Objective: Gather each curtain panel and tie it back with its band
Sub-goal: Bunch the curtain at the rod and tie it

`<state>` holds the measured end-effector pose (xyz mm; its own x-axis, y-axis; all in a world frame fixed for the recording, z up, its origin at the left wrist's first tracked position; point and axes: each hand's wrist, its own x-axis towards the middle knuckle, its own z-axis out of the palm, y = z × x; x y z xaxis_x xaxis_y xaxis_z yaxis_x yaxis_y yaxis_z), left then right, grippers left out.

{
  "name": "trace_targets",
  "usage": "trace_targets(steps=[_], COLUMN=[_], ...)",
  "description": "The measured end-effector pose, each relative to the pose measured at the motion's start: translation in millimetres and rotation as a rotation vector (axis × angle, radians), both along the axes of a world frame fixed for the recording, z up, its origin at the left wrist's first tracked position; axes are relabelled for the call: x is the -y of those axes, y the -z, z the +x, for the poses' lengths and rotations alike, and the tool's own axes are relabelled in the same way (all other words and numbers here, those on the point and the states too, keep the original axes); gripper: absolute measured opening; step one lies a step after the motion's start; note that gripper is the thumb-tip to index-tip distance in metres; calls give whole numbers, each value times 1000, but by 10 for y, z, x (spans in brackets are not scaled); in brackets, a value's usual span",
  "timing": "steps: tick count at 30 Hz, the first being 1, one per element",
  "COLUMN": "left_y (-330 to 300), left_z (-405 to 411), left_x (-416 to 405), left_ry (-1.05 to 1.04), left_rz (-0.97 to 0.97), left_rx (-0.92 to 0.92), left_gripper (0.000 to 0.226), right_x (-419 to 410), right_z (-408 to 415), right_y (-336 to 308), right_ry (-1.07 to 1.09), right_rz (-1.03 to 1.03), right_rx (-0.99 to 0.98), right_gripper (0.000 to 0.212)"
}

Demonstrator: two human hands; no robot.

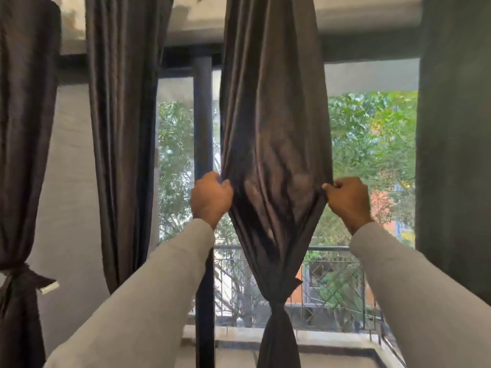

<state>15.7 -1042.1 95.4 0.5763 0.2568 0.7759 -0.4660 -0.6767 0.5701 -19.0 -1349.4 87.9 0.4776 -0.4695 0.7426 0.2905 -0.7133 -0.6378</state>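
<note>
Two hands grip the middle curtain at the same height, one on each edge. The left hand has its fingers curled round the left edge, and the right hand pinches the right edge in a closed fist, so the dark, slightly shiny cloth is spread wide between them. Both arms wear light grey sleeves.

Below the hands the curtain narrows to a tight waist where a band of the same dark cloth is knotted round it; under the knot the cloth hangs down to the bottom of the view.

At the far left another curtain is gathered and tied with its own band, with a pale tag sticking out to the right. Between that one and the middle curtain, a third curtain hangs loose beside a grey wall.

Behind the cloth stands a dark window frame post. Through the glass show a balcony railing with diagonal bars and green trees. A dark panel fills the right edge.
</note>
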Motion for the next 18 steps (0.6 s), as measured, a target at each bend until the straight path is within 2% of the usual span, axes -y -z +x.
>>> trace_targets(steps=[2, 4, 6, 8, 10, 13, 18], left_y=[-28, -56, -91, -142, -236, -383, -561], left_z=[-30, -136, -311, -500, -625, -732, -1001], left_x=[-102, -67, 45, 194, 352, 657, 1410], left_ry=[-4, 78, 146, 190, 235, 272, 364], left_rz=[-8, 19, 16, 34, 94, 224, 309], left_rx=[62, 206, 374, 534, 627, 667, 663], left_gripper=[25, 31, 38, 33, 29, 38, 43], right_x=[126, 64, -52, -112, -97, 51, 580], right_z=[-73, -175, -310, -458, -625, -972, -1595], right_y=[-5, -66, -157, -254, -348, -467, -499], right_ry=[-45, -176, -240, -212, -143, -53, 96], right_rz=[-16, -54, -67, -76, -112, -159, -170], right_rx=[-13, -38, -40, -27, -36, -49, -53], right_gripper=[39, 36, 44, 53, 51, 42, 42])
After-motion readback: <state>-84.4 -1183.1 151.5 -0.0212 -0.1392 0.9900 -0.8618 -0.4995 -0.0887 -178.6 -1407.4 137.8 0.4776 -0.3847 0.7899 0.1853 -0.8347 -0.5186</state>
